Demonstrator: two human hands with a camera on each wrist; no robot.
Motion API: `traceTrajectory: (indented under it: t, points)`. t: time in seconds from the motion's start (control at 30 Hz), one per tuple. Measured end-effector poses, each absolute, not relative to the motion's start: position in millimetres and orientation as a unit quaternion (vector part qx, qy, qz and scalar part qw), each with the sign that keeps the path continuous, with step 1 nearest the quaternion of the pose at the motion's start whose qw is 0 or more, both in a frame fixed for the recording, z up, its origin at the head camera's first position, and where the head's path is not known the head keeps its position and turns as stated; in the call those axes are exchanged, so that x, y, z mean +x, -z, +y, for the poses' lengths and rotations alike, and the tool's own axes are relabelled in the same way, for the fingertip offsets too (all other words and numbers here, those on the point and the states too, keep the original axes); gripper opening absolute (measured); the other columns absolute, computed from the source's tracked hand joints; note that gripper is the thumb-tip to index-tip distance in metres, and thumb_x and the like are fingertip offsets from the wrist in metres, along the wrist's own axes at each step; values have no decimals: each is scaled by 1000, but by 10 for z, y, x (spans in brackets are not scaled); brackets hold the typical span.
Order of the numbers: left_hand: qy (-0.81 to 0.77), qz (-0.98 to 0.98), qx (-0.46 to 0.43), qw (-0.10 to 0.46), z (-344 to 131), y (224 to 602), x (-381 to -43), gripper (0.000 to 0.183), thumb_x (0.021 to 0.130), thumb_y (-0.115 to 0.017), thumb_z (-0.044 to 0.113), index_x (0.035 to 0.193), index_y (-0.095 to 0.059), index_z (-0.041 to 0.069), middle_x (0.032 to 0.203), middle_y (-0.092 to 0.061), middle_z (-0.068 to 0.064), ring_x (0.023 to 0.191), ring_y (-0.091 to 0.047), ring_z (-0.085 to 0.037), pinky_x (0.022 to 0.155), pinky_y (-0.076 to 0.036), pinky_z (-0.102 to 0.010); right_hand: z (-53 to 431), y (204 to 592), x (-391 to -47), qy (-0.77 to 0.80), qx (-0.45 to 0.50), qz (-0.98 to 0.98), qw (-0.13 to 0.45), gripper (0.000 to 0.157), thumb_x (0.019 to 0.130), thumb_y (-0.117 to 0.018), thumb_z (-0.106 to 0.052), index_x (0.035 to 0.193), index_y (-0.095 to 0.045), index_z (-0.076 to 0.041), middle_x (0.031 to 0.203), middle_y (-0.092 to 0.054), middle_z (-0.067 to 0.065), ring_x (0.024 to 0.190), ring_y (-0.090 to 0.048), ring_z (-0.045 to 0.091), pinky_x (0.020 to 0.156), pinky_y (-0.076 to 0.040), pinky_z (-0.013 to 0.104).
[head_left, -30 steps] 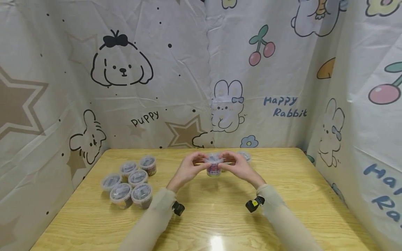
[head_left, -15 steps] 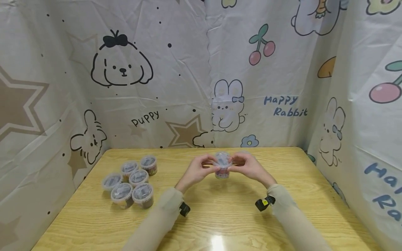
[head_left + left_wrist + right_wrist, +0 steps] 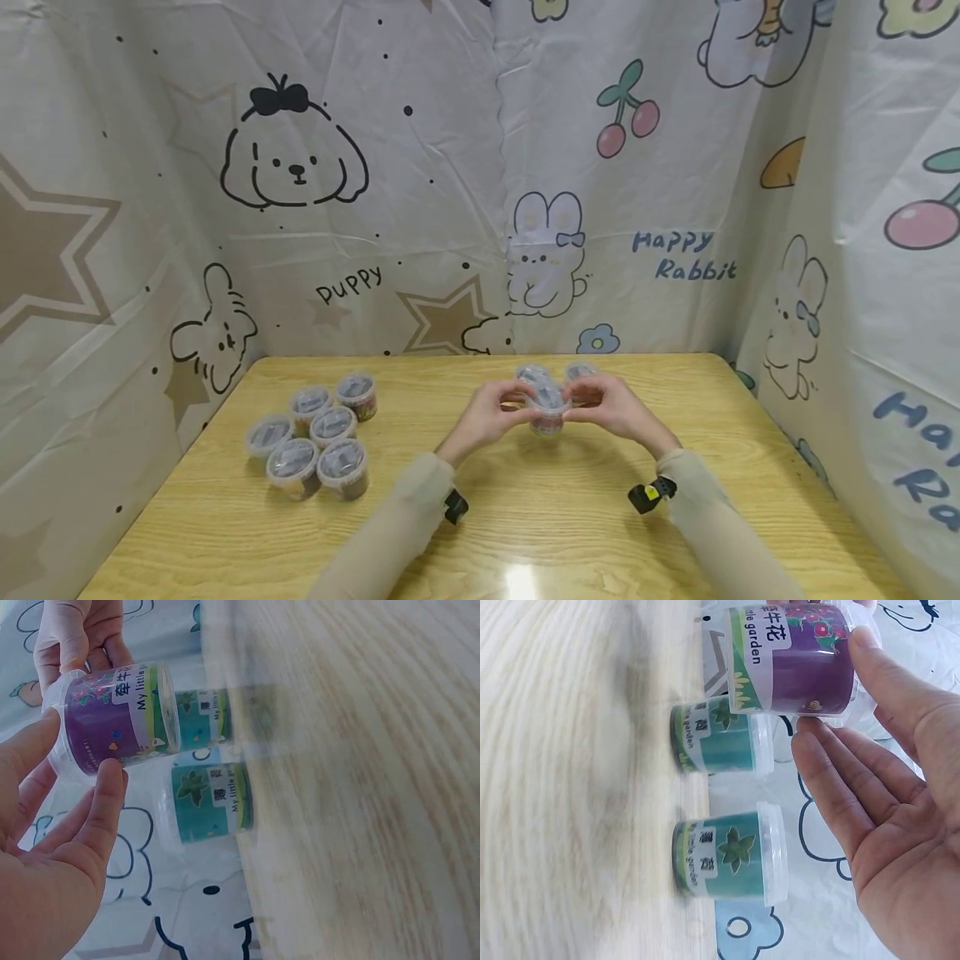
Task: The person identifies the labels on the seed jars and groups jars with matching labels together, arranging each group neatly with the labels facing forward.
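Note:
A clear-lidded plastic tub with a purple flower label is held upright between both hands, a little above the tabletop. My left hand grips its left side by the rim, thumb nearer me. From the right, my right hand grips the same tub near the lid. Both wrist views show the purple tub apart from the wood. Just behind it, two teal-labelled tubs with a leaf picture stand on the table, a left one partly covered and a right one half behind my right hand in the head view.
On the left of the wooden table several more lidded tubs stand in a loose group. A printed curtain rises behind the back edge and along both sides.
Both hands have carried the purple-labelled tub to the right and slightly towards me. The two teal-labelled tubs behind show more now. The group on the left has stayed put.

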State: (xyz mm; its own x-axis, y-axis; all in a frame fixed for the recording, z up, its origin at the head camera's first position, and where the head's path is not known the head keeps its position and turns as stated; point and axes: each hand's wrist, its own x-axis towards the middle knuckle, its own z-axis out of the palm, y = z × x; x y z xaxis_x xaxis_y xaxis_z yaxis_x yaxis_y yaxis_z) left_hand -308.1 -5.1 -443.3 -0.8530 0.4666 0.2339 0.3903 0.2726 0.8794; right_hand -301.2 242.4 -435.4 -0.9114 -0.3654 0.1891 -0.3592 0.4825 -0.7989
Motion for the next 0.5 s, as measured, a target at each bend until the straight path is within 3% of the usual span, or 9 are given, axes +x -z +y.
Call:
traceTrajectory:
  t: [0.5]
  points:
    - [-485, 826, 284, 48, 251, 4524, -3100, 24, 87, -75, 19, 110, -71, 11, 115, -71, -6, 100, -69, -16, 84, -56, -23, 2714, 4449, -2943, 424, -195, 885, 13, 22, 82, -80, -24, 98, -69, -13, 117, -68, 12, 109, -67, 28, 89, -57, 35]
